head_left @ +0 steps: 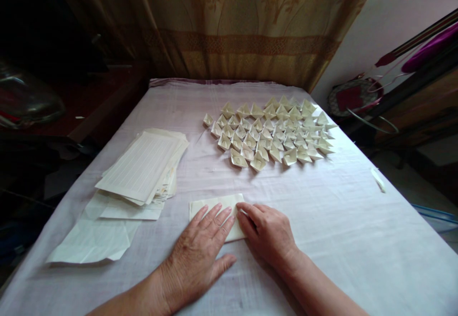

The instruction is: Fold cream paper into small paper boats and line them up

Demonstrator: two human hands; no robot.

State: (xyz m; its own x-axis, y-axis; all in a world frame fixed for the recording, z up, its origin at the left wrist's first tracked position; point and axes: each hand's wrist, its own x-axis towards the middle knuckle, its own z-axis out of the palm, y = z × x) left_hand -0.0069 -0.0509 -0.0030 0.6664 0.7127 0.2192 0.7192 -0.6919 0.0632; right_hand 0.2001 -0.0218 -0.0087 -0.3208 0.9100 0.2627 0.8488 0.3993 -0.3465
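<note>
A folded sheet of pale paper (235, 233) lies on the cloth-covered table in front of me. Across its left part rests my left hand (200, 247), palm down, fingers stretched out and thumb apart. My right hand (272, 232) is at the sheet's right edge, its fingers curled, with index finger and thumb closed on the paper there. Beyond my hands sit several rows of small folded paper boats (265, 134), close together on the table.
To the left lies an uneven stack of lined paper sheets (141, 165), with a loose creased sheet (95, 235) sticking out below. A small white scrap (378, 180) is near the table's right edge. A patterned curtain (229, 39) hangs behind the table.
</note>
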